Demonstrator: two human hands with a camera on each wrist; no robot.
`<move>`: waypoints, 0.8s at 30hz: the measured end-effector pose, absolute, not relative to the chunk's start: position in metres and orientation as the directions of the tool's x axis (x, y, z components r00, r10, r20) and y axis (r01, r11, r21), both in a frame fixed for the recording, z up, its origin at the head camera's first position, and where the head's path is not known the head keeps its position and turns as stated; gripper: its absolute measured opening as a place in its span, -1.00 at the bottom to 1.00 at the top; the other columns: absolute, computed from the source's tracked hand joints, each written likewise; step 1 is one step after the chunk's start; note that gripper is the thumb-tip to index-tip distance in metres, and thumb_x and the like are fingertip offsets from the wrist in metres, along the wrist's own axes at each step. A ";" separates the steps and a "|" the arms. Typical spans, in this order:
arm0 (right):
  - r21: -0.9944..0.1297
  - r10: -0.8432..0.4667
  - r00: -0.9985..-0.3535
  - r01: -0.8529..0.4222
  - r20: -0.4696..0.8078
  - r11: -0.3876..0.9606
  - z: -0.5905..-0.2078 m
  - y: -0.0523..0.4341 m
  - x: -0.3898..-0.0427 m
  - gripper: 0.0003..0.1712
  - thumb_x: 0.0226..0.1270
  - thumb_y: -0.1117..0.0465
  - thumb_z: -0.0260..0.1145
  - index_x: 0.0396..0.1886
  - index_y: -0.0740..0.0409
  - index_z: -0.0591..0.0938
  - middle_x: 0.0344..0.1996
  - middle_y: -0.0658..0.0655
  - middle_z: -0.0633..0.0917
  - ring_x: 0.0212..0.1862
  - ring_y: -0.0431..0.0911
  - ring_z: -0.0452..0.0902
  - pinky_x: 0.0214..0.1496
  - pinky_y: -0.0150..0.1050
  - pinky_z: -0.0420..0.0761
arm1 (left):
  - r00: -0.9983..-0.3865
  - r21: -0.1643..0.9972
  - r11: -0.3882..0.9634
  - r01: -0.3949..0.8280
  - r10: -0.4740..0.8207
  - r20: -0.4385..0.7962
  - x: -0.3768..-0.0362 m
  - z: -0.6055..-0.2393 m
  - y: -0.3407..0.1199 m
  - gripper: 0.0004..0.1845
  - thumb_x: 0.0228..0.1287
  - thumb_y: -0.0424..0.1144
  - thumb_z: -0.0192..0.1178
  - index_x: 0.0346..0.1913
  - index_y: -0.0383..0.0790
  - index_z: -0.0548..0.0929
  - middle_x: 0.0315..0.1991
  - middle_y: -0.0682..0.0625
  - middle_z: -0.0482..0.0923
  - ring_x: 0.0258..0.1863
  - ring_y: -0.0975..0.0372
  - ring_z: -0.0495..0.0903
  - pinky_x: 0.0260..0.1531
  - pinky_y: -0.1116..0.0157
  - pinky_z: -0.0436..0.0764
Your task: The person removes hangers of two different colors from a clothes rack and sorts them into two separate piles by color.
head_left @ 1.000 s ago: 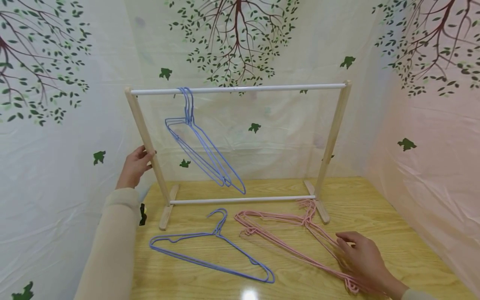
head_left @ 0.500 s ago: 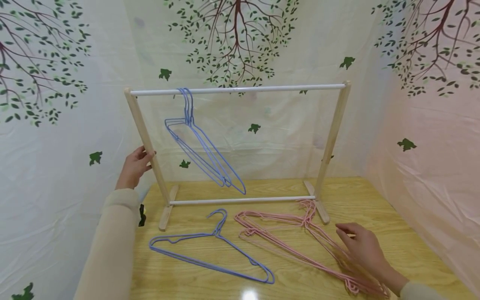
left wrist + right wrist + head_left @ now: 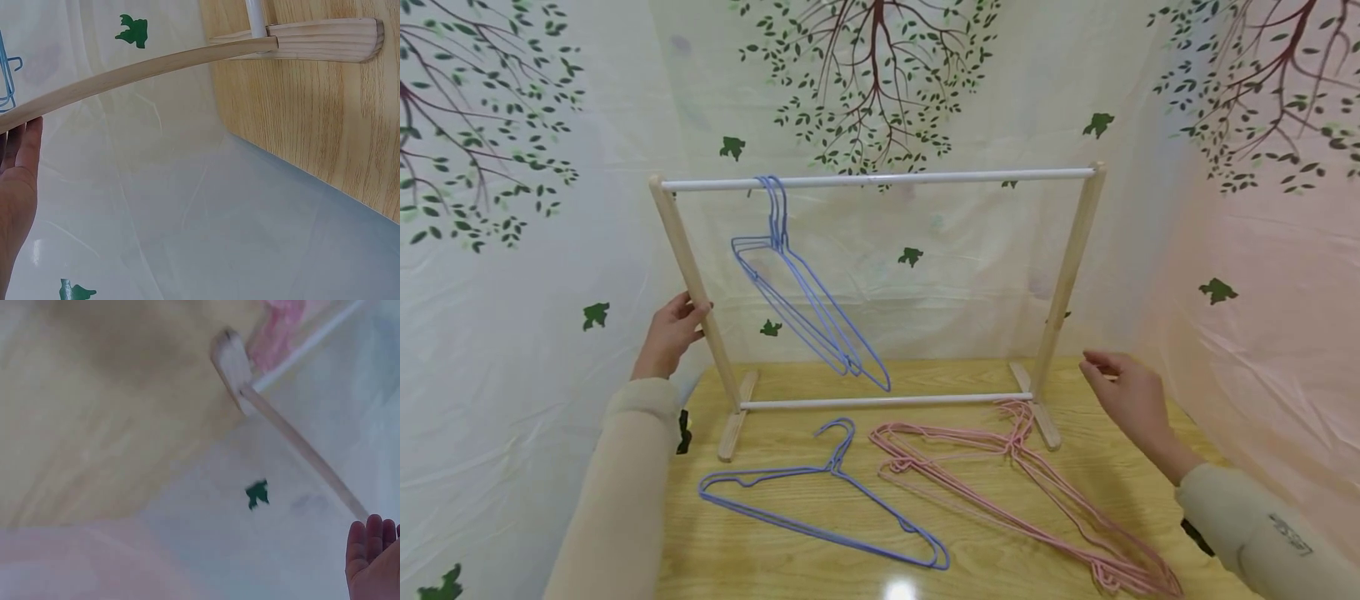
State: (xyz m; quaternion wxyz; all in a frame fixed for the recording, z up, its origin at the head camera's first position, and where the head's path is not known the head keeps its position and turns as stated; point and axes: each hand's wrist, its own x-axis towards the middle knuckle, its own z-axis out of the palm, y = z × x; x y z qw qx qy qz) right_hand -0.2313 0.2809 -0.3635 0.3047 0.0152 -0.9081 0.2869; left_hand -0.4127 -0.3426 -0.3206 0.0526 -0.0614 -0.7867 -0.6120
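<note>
1. Head view: the left hand (image 3: 668, 335) grips the rack's left post (image 3: 692, 287). The right hand (image 3: 1126, 396), fingers loose and holding nothing, hovers just right of the right post (image 3: 1066, 279). Pink hangers (image 3: 1022, 492) and a blue hanger (image 3: 820, 500) lie on the table (image 3: 1150, 500).
2. Left wrist view: straight fingers (image 3: 22, 147) touch the post (image 3: 137, 70).
3. Right wrist view: blurred; fingertips (image 3: 373, 534) sit near the post (image 3: 300, 447).

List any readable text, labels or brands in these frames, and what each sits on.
None can be read.
Right sleeve: a small grey mark near the cuff, too small and blurred to make out.
Hangers, rack, table and tree-print sheet: no lettering visible in any view.
</note>
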 end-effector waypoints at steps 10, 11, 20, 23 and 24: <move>-0.677 0.276 -0.855 -0.112 0.439 0.728 -0.298 0.290 -0.292 -0.22 0.49 -0.21 0.10 0.47 0.24 0.34 0.24 0.36 0.53 0.19 0.23 0.47 0.09 0.16 0.52 | -0.984 0.914 0.364 0.180 0.084 0.160 -0.408 -0.320 -0.344 -0.36 0.60 -0.13 -0.09 0.56 -0.32 0.04 0.38 -0.43 0.22 0.29 -0.07 0.30 0.28 -0.09 0.34; -0.696 0.281 -0.862 -0.110 0.423 0.710 -0.294 0.291 -0.297 -0.18 0.48 -0.23 0.10 0.49 0.22 0.31 0.27 0.36 0.50 0.23 0.24 0.44 0.14 0.18 0.49 | -0.983 0.909 0.375 0.184 0.092 0.161 -0.407 -0.319 -0.345 -0.36 0.60 -0.13 -0.09 0.56 -0.34 0.03 0.38 -0.44 0.22 0.31 -0.10 0.27 0.28 -0.10 0.33; -0.743 0.218 -0.913 -0.124 0.345 0.658 -0.275 0.302 -0.328 -0.07 0.47 -0.24 0.09 0.58 0.21 0.07 0.43 0.37 0.29 0.37 0.30 0.26 0.26 0.21 0.41 | -0.968 0.821 0.515 0.247 0.091 0.234 -0.398 -0.306 -0.350 -0.31 0.57 -0.14 -0.02 0.55 -0.39 0.00 0.37 -0.49 0.22 0.38 -0.26 0.22 0.33 -0.18 0.26; -0.758 0.188 -0.922 -0.148 0.338 0.635 -0.273 0.303 -0.334 -0.10 0.50 -0.21 0.09 0.58 0.22 0.08 0.43 0.38 0.29 0.37 0.30 0.27 0.13 -0.25 0.57 | -0.960 0.794 0.551 0.255 0.047 0.276 -0.394 -0.301 -0.354 -0.31 0.56 -0.11 -0.01 0.53 -0.42 0.06 0.35 -0.49 0.27 0.34 -0.28 0.27 0.30 -0.17 0.31; -0.762 0.179 -0.925 -0.154 0.334 0.629 -0.273 0.302 -0.336 -0.12 0.51 -0.19 0.08 0.58 0.23 0.08 0.43 0.38 0.29 0.36 0.28 0.28 0.04 -0.40 0.57 | -0.957 0.786 0.564 0.254 0.029 0.289 -0.392 -0.299 -0.355 -0.32 0.56 -0.10 -0.01 0.52 -0.42 0.09 0.34 -0.48 0.29 0.33 -0.27 0.29 0.29 -0.17 0.33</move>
